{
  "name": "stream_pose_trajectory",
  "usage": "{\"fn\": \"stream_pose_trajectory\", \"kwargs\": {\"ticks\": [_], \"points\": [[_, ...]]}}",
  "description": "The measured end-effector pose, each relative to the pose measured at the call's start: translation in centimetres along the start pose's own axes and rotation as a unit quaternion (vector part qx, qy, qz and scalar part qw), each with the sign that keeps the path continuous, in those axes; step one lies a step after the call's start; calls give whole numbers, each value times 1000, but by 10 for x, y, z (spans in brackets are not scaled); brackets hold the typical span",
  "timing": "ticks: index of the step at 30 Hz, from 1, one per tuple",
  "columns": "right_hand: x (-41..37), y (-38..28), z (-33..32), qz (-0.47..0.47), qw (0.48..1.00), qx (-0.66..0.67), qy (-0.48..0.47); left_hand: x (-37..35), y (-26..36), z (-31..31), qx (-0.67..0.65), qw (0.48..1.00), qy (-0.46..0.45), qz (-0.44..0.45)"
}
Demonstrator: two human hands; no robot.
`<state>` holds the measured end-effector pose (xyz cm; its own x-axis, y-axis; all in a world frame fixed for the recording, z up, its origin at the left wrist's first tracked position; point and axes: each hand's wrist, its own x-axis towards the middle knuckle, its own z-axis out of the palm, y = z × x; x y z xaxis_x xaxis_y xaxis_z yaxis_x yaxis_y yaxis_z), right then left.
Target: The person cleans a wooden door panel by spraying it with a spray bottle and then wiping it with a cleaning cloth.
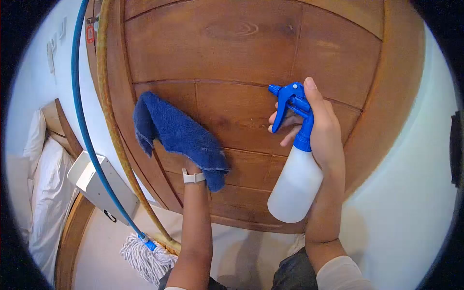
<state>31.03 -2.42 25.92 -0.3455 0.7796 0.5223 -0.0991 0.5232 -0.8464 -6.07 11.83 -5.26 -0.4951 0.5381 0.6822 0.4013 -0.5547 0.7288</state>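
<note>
A blue cloth drapes over my left hand and hides its fingers; the hand holds it up against the brown wooden door. Just below the cloth, a pale band circles my left wrist. In my right hand is a spray bottle, with a white translucent body and a blue trigger head. The bottle tilts slightly, its nozzle pointing left across the door panels. My right thumb rests at the back of the head, and the fingers curl round its neck behind the trigger.
At the left, a mop with a blue pole and a broom lean along the door frame. Behind them stands a white box-like unit. A bed with white bedding is farther left. White wall lies right.
</note>
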Motion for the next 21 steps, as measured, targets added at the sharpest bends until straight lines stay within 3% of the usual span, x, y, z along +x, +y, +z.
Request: {"fn": "stream_pose_trajectory", "kwargs": {"ticks": [17,19,21], "points": [[8,0,33,-10,999,-30,-11,-28,-35,54,-68,996,-58,10],[10,-1,34,-5,999,-38,-11,-28,-50,55,-114,990,-76,11],[9,-3,36,-4,999,-42,-9,-19,-104,34,-285,952,-112,-19]]}}
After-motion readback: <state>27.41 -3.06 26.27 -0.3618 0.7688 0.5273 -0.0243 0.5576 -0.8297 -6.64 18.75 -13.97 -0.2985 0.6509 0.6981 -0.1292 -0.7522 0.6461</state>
